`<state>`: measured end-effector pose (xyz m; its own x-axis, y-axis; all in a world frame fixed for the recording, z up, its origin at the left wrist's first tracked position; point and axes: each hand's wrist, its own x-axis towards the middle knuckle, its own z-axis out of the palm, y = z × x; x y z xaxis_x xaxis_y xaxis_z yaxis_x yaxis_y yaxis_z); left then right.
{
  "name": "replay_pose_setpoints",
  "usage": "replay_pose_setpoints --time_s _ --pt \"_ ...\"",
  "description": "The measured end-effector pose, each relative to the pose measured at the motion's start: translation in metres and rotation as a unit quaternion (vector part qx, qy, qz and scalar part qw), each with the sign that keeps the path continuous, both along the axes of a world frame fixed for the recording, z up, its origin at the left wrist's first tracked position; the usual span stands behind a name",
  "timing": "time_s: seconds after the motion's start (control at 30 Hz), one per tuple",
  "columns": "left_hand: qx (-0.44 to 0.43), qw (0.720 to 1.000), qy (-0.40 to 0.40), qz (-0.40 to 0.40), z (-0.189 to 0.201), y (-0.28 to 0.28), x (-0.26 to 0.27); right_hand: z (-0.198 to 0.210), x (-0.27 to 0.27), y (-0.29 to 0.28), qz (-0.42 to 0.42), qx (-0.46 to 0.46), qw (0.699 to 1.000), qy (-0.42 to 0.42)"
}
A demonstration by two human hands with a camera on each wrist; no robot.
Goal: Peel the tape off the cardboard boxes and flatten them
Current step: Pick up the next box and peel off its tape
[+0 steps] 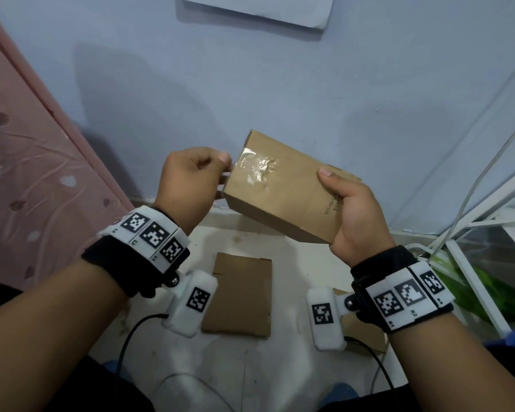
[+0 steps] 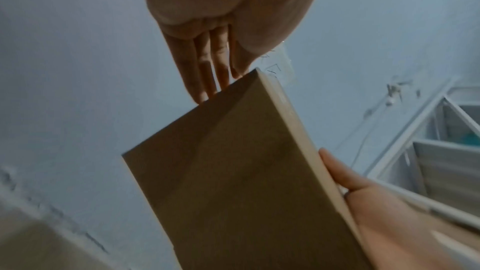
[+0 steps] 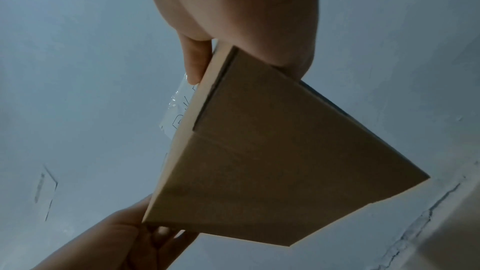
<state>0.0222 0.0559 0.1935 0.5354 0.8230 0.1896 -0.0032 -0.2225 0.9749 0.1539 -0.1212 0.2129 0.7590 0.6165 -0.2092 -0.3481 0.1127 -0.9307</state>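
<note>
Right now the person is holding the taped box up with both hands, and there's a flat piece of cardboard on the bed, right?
Not on the bed. The head view shows the flat cardboard lying on the floor, below the taped box.

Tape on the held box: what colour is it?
Clear and glossy, crinkled; the tape shows best in the head view.

A pale blue wall (image 1: 280, 84) filled the background under dim, even light. At its foot lay a scuffed white floor (image 1: 235, 367). Left of the wall hung a pink patterned fabric (image 1: 27, 159). Right of it leaned a white metal rack (image 1: 470, 263), with white cables (image 1: 473, 179) beside it.
</note>
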Motion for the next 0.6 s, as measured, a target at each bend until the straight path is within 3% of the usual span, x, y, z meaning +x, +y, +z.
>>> replay_pose_setpoints --time_s 0.17,0.4,0.6 --pt "0.104 0.994 -0.002 0.024 0.004 0.004 -0.001 0.002 0.002 -0.001 0.014 -0.008 1.000 -0.009" --pt "0.067 0.997 0.003 0.029 0.011 0.003 -0.002 -0.003 -0.003 0.003 0.019 -0.022 0.999 -0.017" --pt "0.120 0.992 -0.023 0.046 0.020 0.002 -0.009 -0.003 -0.002 0.002 0.030 -0.011 0.999 -0.009"
